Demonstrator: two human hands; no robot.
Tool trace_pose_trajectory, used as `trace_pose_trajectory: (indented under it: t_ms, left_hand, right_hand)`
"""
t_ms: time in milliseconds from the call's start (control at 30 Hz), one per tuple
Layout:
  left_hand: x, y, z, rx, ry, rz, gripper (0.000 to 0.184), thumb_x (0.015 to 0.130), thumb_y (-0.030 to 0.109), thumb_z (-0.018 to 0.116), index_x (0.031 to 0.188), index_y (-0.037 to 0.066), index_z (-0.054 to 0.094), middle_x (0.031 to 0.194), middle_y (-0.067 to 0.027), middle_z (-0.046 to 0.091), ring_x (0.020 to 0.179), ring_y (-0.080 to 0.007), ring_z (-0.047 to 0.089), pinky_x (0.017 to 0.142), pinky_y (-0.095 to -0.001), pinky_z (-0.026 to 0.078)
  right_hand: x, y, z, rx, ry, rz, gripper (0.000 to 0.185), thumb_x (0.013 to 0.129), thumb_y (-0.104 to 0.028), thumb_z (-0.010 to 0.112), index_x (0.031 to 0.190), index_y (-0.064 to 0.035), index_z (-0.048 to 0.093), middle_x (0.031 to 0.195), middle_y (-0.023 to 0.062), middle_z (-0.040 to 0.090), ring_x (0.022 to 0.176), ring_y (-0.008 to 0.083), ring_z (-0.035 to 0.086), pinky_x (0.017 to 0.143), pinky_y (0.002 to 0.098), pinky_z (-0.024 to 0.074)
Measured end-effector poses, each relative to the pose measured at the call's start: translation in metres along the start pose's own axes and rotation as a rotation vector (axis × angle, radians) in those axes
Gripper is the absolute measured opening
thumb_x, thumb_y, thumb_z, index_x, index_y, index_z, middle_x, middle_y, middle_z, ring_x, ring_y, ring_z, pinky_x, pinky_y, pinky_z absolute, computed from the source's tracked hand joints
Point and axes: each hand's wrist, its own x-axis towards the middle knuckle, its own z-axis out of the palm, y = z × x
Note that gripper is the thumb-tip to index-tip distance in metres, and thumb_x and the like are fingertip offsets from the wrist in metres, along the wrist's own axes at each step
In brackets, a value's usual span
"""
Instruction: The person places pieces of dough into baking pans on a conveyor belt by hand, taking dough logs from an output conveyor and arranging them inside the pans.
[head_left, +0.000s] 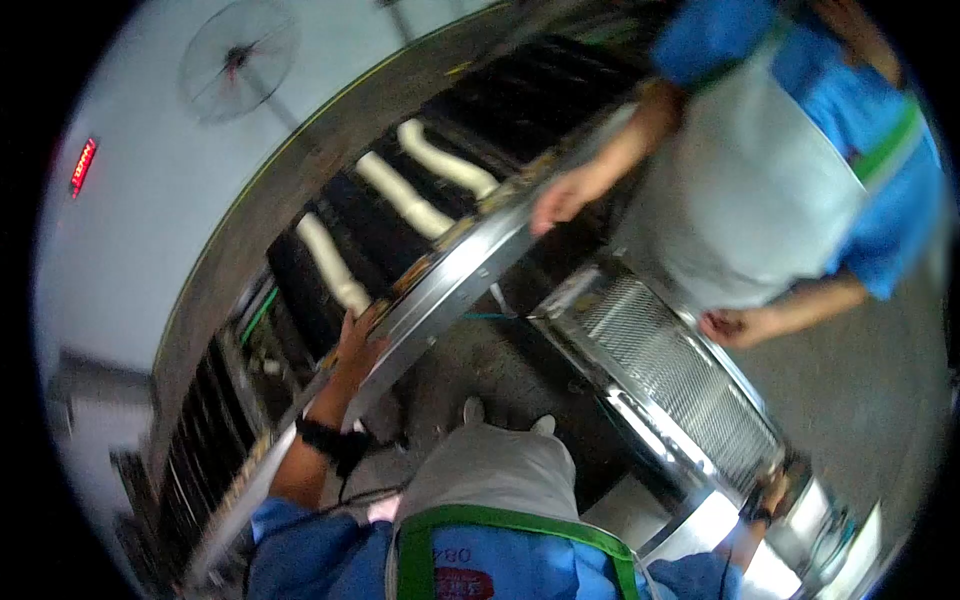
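Observation:
Three long pale strips, which look like dough, lie on the black slats of a curved conveyor: a near one, a middle one and a far one. My left hand is at the conveyor's metal rim, its fingers at the lower end of the near strip and its thumb apart. Over to the right, my right hand is at the near end of a metal machine with a ridged or mesh bed. Its fingers are blurred and partly hidden, so any grip is unclear.
A co-worker in a blue shirt and pale apron stands across from me, one hand near the conveyor's rim and the other beside the mesh bed. A large fan stands by the wall beyond the conveyor.

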Motion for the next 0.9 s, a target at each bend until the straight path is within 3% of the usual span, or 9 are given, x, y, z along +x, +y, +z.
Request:
trace_pose_trajectory:
  t_ms: [233,333,433,500,567,700,767,800,900]
  left_hand:
    - [0.027,0.001,-0.049,0.487,0.378,-0.386,0.063,0.067,0.029,0.061,0.119,0.005,0.035,0.125,-0.0231,0.025,0.112,-0.0380,0.030,0.090,-0.0392,0.029]
    - [0.035,-0.088,-0.061,-0.014,0.490,-0.818,0.074,0.064,0.039,0.059,0.120,0.001,0.032,0.122,-0.0222,0.028,0.110,-0.0353,0.032,0.091,-0.0390,0.029]
    - [0.043,-0.038,-0.066,-0.444,0.282,-0.939,0.077,0.063,0.041,0.059,0.121,0.000,0.030,0.127,-0.0221,0.023,0.116,-0.0340,0.026,0.091,-0.0381,0.028]
    - [0.047,-0.069,-0.055,-0.249,0.181,-0.882,0.076,0.064,0.043,0.058,0.122,0.002,0.030,0.129,-0.0225,0.017,0.119,-0.0347,0.019,0.092,-0.0378,0.027]
    - [0.051,-0.087,-0.038,-0.065,0.502,-0.668,0.073,0.066,0.040,0.057,0.122,0.002,0.030,0.129,-0.0236,0.016,0.119,-0.0366,0.018,0.093,-0.0376,0.025]
    - [0.079,-0.022,-0.046,-0.130,0.291,-0.637,0.069,0.068,0.037,0.057,0.121,0.001,0.031,0.129,-0.0240,0.017,0.118,-0.0370,0.018,0.094,-0.0378,0.023]
    - [0.082,-0.018,-0.041,0.031,0.076,-0.218,0.069,0.069,0.035,0.057,0.121,-0.001,0.030,0.128,-0.0244,0.017,0.118,-0.0368,0.019,0.094,-0.0378,0.023]
    - [0.083,-0.011,-0.039,0.076,0.014,-0.077,0.068,0.069,0.035,0.057,0.121,-0.001,0.030,0.128,-0.0246,0.017,0.118,-0.0367,0.019,0.094,-0.0378,0.023]
    - [0.079,0.056,-0.046,-0.313,0.072,-0.294,0.062,0.069,0.027,0.060,0.117,-0.002,0.033,0.128,-0.0259,0.016,0.119,-0.0346,0.020,0.094,-0.0345,0.024]
  right_hand:
    - [0.047,0.029,-0.096,-0.100,-0.022,0.095,0.036,0.080,-0.031,0.047,0.105,-0.0040,0.046,0.097,0.0102,0.051,0.085,0.0188,0.049,0.073,0.0324,0.0390]
    - [0.049,0.016,-0.111,-0.126,-0.032,0.079,0.034,0.081,-0.029,0.047,0.103,-0.0037,0.046,0.094,0.0100,0.052,0.082,0.0185,0.049,0.070,0.0318,0.0394]
    - [-0.008,-0.048,-0.012,-0.089,0.078,0.013,0.032,0.081,-0.027,0.044,0.102,-0.0026,0.046,0.089,0.0094,0.052,0.077,0.0174,0.050,0.065,0.0306,0.0412]
    - [-0.048,-0.088,0.046,-0.065,0.095,-0.052,0.031,0.082,-0.025,0.042,0.102,-0.0018,0.047,0.086,0.0090,0.052,0.074,0.0167,0.051,0.062,0.0298,0.0423]
    - [-0.083,-0.115,0.114,-0.040,0.079,-0.106,0.030,0.083,-0.024,0.041,0.101,-0.0011,0.047,0.083,0.0086,0.053,0.070,0.0160,0.051,0.059,0.0290,0.0435]
    - [-0.087,-0.142,0.218,0.020,-0.074,-0.129,0.038,0.082,-0.025,0.044,0.111,-0.0010,0.040,0.095,0.0113,0.053,0.078,0.0156,0.054,0.065,0.0251,0.0465]
    - [-0.094,-0.158,0.277,0.061,-0.675,-0.211,0.039,0.081,-0.027,0.046,0.109,0.0000,0.042,0.091,0.0123,0.054,0.077,0.0155,0.055,0.059,0.0226,0.0468]
    - [-0.099,-0.163,0.308,-0.214,-0.587,-0.338,0.039,0.080,-0.027,0.046,0.108,0.0007,0.043,0.091,0.0127,0.054,0.076,0.0153,0.055,0.058,0.0210,0.0462]
    - [-0.148,-0.165,0.417,-0.425,-0.549,-0.507,0.041,0.075,-0.023,0.052,0.106,0.0027,0.045,0.094,0.0122,0.054,0.078,0.0154,0.054,0.063,0.0215,0.0449]
